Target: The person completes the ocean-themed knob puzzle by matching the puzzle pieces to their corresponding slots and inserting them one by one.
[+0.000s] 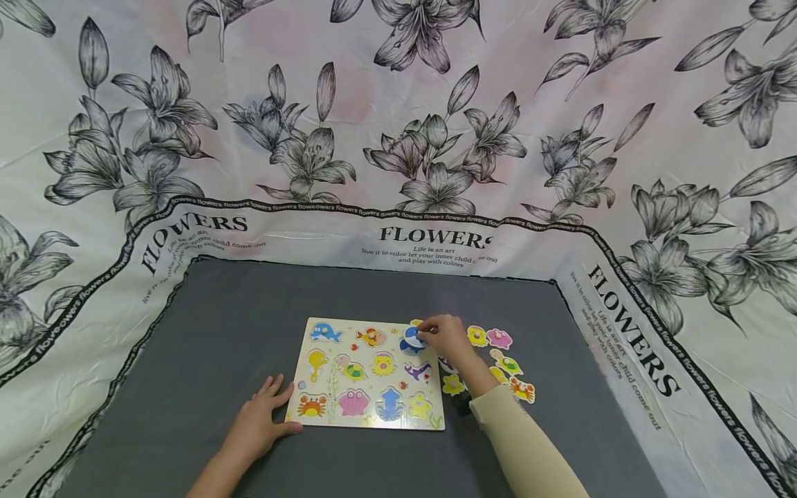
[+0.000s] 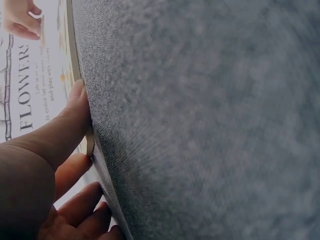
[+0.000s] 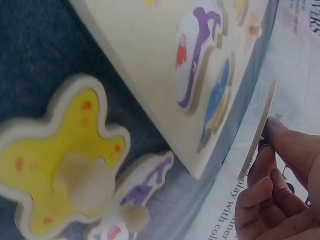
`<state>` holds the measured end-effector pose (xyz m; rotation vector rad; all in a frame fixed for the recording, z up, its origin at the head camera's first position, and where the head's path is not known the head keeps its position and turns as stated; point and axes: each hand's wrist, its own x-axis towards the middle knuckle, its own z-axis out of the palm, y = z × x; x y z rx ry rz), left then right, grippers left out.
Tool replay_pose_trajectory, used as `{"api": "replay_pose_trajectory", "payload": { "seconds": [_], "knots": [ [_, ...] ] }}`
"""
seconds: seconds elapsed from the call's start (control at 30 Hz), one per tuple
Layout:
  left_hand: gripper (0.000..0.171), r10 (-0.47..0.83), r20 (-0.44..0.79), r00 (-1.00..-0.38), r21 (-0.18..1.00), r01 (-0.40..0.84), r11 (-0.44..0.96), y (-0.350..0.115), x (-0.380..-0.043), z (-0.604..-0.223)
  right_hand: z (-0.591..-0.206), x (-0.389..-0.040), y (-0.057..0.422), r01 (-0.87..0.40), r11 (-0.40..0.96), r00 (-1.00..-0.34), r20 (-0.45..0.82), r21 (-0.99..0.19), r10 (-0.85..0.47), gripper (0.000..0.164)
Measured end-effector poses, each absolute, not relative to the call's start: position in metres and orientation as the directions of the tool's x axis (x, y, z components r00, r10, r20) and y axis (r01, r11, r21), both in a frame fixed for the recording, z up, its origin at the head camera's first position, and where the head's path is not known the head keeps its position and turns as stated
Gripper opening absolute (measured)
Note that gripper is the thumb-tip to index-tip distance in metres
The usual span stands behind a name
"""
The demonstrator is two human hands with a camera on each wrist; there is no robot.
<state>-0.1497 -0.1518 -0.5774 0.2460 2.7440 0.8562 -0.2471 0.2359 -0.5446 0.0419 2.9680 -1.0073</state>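
Observation:
A wooden puzzle board (image 1: 349, 423) with printed sea animals lies flat on the grey surface. My left hand (image 1: 257, 422) touches its near left corner, fingers spread along the left side; in the left wrist view the thumb (image 2: 70, 117) lies against the board's edge. Over the board's far right corner, my right hand (image 1: 447, 337) pinches a flat blue puzzle piece (image 1: 411, 340). The right wrist view shows this wooden piece (image 3: 256, 137) edge-on, raised clear of the board, its knob mostly hidden by the fingertips. A yellow star piece (image 3: 30, 165) and a purple piece (image 3: 137, 192) lie beside the board.
Right of the board lie several loose knobbed pieces, among them a pink one (image 1: 499, 338), a turtle (image 1: 509, 364) and a crab (image 1: 522, 389). White flower-printed cloth (image 1: 299, 238) borders the grey surface (image 1: 249, 297) and rises behind it.

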Motion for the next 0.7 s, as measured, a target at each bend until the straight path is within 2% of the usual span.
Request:
{"api": "replay_pose_trajectory", "payload": {
  "seconds": [0.7],
  "knots": [
    [0.091, 0.234, -0.199, -0.952, 0.615, 0.065, 0.786, -0.155, -0.151, -0.577, -0.558, -0.247, 0.222, 0.025, 0.816, -0.994, -0.098, -0.578, -0.039, 0.011]
  ]
}}
